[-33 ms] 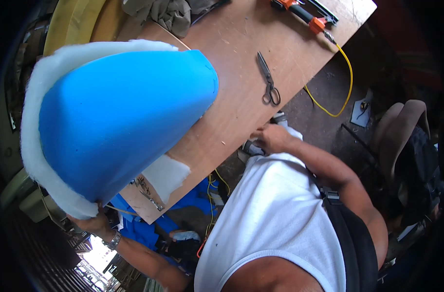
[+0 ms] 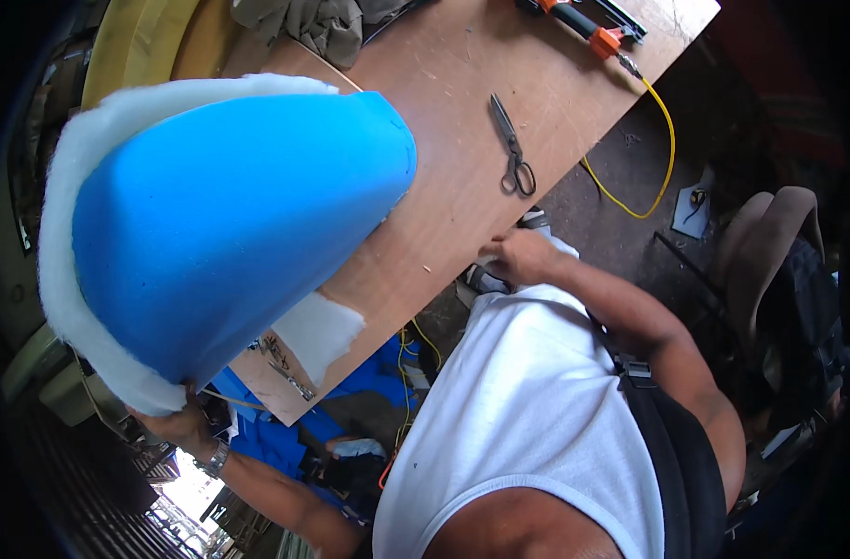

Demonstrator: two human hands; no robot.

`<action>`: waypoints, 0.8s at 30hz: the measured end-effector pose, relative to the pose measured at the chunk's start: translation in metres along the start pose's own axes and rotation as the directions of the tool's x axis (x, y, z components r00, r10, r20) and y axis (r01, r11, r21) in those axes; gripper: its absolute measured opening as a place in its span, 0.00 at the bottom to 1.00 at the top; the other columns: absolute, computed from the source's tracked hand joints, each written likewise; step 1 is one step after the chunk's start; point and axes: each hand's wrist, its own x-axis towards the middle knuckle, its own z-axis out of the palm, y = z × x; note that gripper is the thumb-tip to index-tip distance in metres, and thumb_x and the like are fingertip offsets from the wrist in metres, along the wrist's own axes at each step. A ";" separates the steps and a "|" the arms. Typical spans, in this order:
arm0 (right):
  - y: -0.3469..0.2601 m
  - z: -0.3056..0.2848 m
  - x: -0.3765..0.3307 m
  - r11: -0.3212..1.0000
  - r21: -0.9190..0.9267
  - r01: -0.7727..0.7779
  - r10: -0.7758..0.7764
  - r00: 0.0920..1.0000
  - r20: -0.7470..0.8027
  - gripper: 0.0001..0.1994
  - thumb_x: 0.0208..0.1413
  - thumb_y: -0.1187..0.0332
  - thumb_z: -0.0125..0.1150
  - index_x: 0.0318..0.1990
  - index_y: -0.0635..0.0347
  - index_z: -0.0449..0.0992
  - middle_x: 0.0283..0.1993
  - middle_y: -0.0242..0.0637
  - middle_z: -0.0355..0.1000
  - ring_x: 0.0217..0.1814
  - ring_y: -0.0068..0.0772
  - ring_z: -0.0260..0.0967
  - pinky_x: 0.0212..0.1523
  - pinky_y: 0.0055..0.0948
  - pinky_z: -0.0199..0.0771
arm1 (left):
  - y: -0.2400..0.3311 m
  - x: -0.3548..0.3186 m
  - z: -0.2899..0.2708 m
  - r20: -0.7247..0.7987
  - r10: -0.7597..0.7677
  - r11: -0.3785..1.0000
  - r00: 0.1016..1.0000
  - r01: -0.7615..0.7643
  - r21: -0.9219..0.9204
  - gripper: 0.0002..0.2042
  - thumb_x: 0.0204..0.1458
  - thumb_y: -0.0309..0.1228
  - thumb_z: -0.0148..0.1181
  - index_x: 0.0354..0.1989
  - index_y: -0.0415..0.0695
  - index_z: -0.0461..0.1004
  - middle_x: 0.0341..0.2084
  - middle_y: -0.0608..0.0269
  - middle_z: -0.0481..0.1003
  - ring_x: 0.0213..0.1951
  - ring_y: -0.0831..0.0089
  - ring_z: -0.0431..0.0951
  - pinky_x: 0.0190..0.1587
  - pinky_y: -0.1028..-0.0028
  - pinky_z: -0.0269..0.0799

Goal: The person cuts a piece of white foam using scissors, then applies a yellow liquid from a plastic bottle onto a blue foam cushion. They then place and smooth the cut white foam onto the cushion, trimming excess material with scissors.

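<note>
One left hand (image 2: pixel 178 424) under blue foam (image 2: pixel 229 233)

Blue foam cushion (image 2: pixel 229 233), white batting (image 2: pixel 80 307), yellow cord (image 2: pixel 665 140)

One blue foam cushion (image 2: pixel 229 233) backed with one layer of white batting (image 2: pixel 71 307); one pair of scissors (image 2: pixel 511 149) on one wooden worktable (image 2: pixel 462 214); one orange-handled tool (image 2: pixel 588 23); one yellow cord (image 2: pixel 663 158); one loose white batting piece (image 2: pixel 318 331); two hands, left (image 2: pixel 178 424) and right (image 2: pixel 523 256)
</note>
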 end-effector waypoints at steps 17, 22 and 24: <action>0.046 -0.034 0.017 0.762 -0.448 -0.468 0.214 0.835 -0.508 0.26 0.57 0.56 0.57 0.65 0.41 0.68 0.73 0.47 0.52 0.74 0.59 0.48 0.64 0.66 0.54 | 0.087 -0.058 -0.043 0.016 0.355 0.933 0.935 -0.355 0.060 0.27 0.37 0.34 0.76 0.44 0.33 0.74 0.37 0.43 0.77 0.36 0.44 0.75 0.41 0.55 0.69; 0.062 -0.007 -0.018 0.672 -0.465 -0.576 0.177 0.735 -0.654 0.27 0.59 0.57 0.55 0.67 0.46 0.65 0.73 0.40 0.54 0.74 0.51 0.50 0.64 0.65 0.54 | 0.098 -0.104 -0.062 -0.022 0.465 0.884 0.885 -0.464 0.052 0.29 0.36 0.38 0.77 0.43 0.32 0.73 0.33 0.44 0.74 0.36 0.43 0.73 0.38 0.54 0.68; 0.065 -0.011 -0.029 0.674 -0.454 -0.582 0.203 0.737 -0.644 0.26 0.59 0.57 0.55 0.66 0.47 0.66 0.72 0.40 0.54 0.73 0.51 0.50 0.64 0.64 0.55 | 0.104 -0.107 -0.069 -0.029 0.484 0.875 0.875 -0.483 0.039 0.28 0.36 0.38 0.77 0.42 0.32 0.73 0.33 0.45 0.74 0.36 0.43 0.74 0.38 0.54 0.68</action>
